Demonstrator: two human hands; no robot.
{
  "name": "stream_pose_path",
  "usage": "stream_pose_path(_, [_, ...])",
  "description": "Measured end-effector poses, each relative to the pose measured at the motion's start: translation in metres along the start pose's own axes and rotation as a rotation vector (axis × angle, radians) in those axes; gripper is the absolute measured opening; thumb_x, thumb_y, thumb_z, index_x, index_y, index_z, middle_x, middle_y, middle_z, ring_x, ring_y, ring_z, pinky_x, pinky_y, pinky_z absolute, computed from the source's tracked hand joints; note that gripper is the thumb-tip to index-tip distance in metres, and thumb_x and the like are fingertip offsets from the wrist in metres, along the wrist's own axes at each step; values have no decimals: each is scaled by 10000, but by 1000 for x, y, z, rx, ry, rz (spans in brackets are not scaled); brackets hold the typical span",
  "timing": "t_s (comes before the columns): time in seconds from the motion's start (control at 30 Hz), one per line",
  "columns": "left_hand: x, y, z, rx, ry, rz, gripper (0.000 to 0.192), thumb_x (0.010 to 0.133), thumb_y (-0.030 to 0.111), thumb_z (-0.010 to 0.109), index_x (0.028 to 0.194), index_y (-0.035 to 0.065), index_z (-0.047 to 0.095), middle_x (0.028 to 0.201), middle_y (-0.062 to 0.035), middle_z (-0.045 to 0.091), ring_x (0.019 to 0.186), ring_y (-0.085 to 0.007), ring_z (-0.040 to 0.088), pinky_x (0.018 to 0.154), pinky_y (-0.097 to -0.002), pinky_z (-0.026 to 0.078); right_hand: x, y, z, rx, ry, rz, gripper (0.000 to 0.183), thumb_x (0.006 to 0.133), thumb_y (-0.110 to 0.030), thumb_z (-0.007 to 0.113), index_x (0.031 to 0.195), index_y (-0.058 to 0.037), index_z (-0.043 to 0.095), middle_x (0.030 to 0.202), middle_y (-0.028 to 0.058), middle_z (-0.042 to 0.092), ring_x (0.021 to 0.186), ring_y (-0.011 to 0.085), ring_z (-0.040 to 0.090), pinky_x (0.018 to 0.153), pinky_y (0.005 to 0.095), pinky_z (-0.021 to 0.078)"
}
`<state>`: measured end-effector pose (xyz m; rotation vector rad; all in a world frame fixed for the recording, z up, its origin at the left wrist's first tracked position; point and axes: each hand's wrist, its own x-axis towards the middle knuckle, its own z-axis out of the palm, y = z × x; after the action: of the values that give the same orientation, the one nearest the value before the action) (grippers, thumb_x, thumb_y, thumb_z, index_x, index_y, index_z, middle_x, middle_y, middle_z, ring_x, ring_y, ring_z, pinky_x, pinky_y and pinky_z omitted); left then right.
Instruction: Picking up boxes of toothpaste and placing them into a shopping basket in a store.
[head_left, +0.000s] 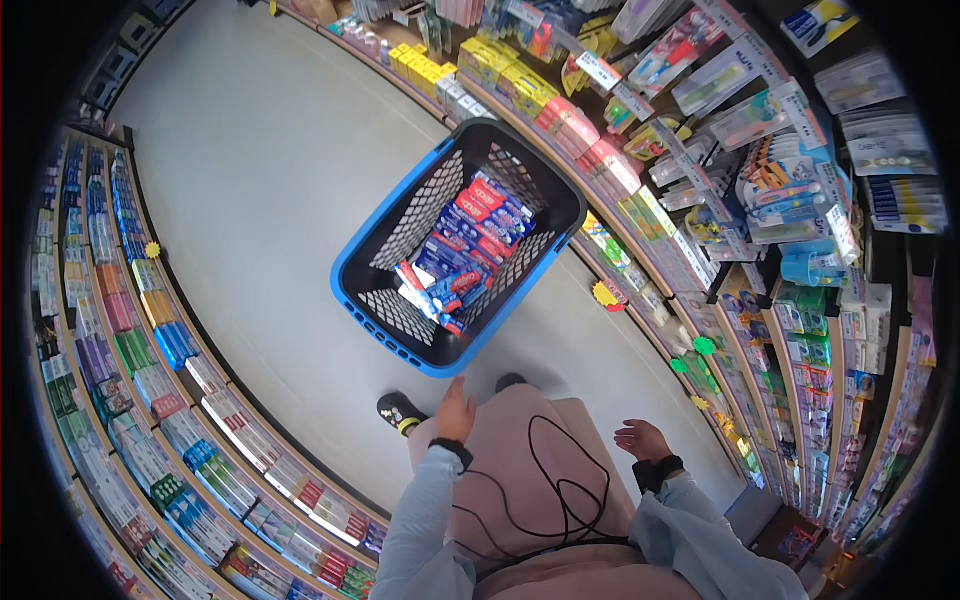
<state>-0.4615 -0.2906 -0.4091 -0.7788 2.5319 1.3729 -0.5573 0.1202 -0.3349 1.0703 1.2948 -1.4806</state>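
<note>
My left hand (455, 412) is just below the near rim of a blue and black plastic shopping basket (360, 315), fingers pointing towards it; whether it touches the rim cannot be told. Inside the basket lies a pile of blue and red toothpaste boxes (480, 225), with a white and blue box (417, 291) near the close end. To the right of my lap hovers my right hand (643, 440), fingers loosely spread, holding nothing. Each wrist wears a black band. A thin black cable (559, 480) loops over the pink clothing on my lap.
Shelves of boxed goods (225, 420) curve along the left of the aisle. On the right, shelves hold yellow boxes (517, 79) and hanging packaged toothbrushes (787, 187). A dark shoe (400, 412) shows on the grey floor (247, 150). A dark box (787, 536) stands at lower right.
</note>
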Motion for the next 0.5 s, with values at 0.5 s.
stream_pose_path(0.5, [-174,-340,-319,-16,128,-620,285,708,250,580,865,19,638,728,-154,646,710,-284,635,675,-370,504,-56,20,341,-60,-220,-250,278,898,-235,402,1052,-14,472,969,184,597,859,297,611,773,384,509])
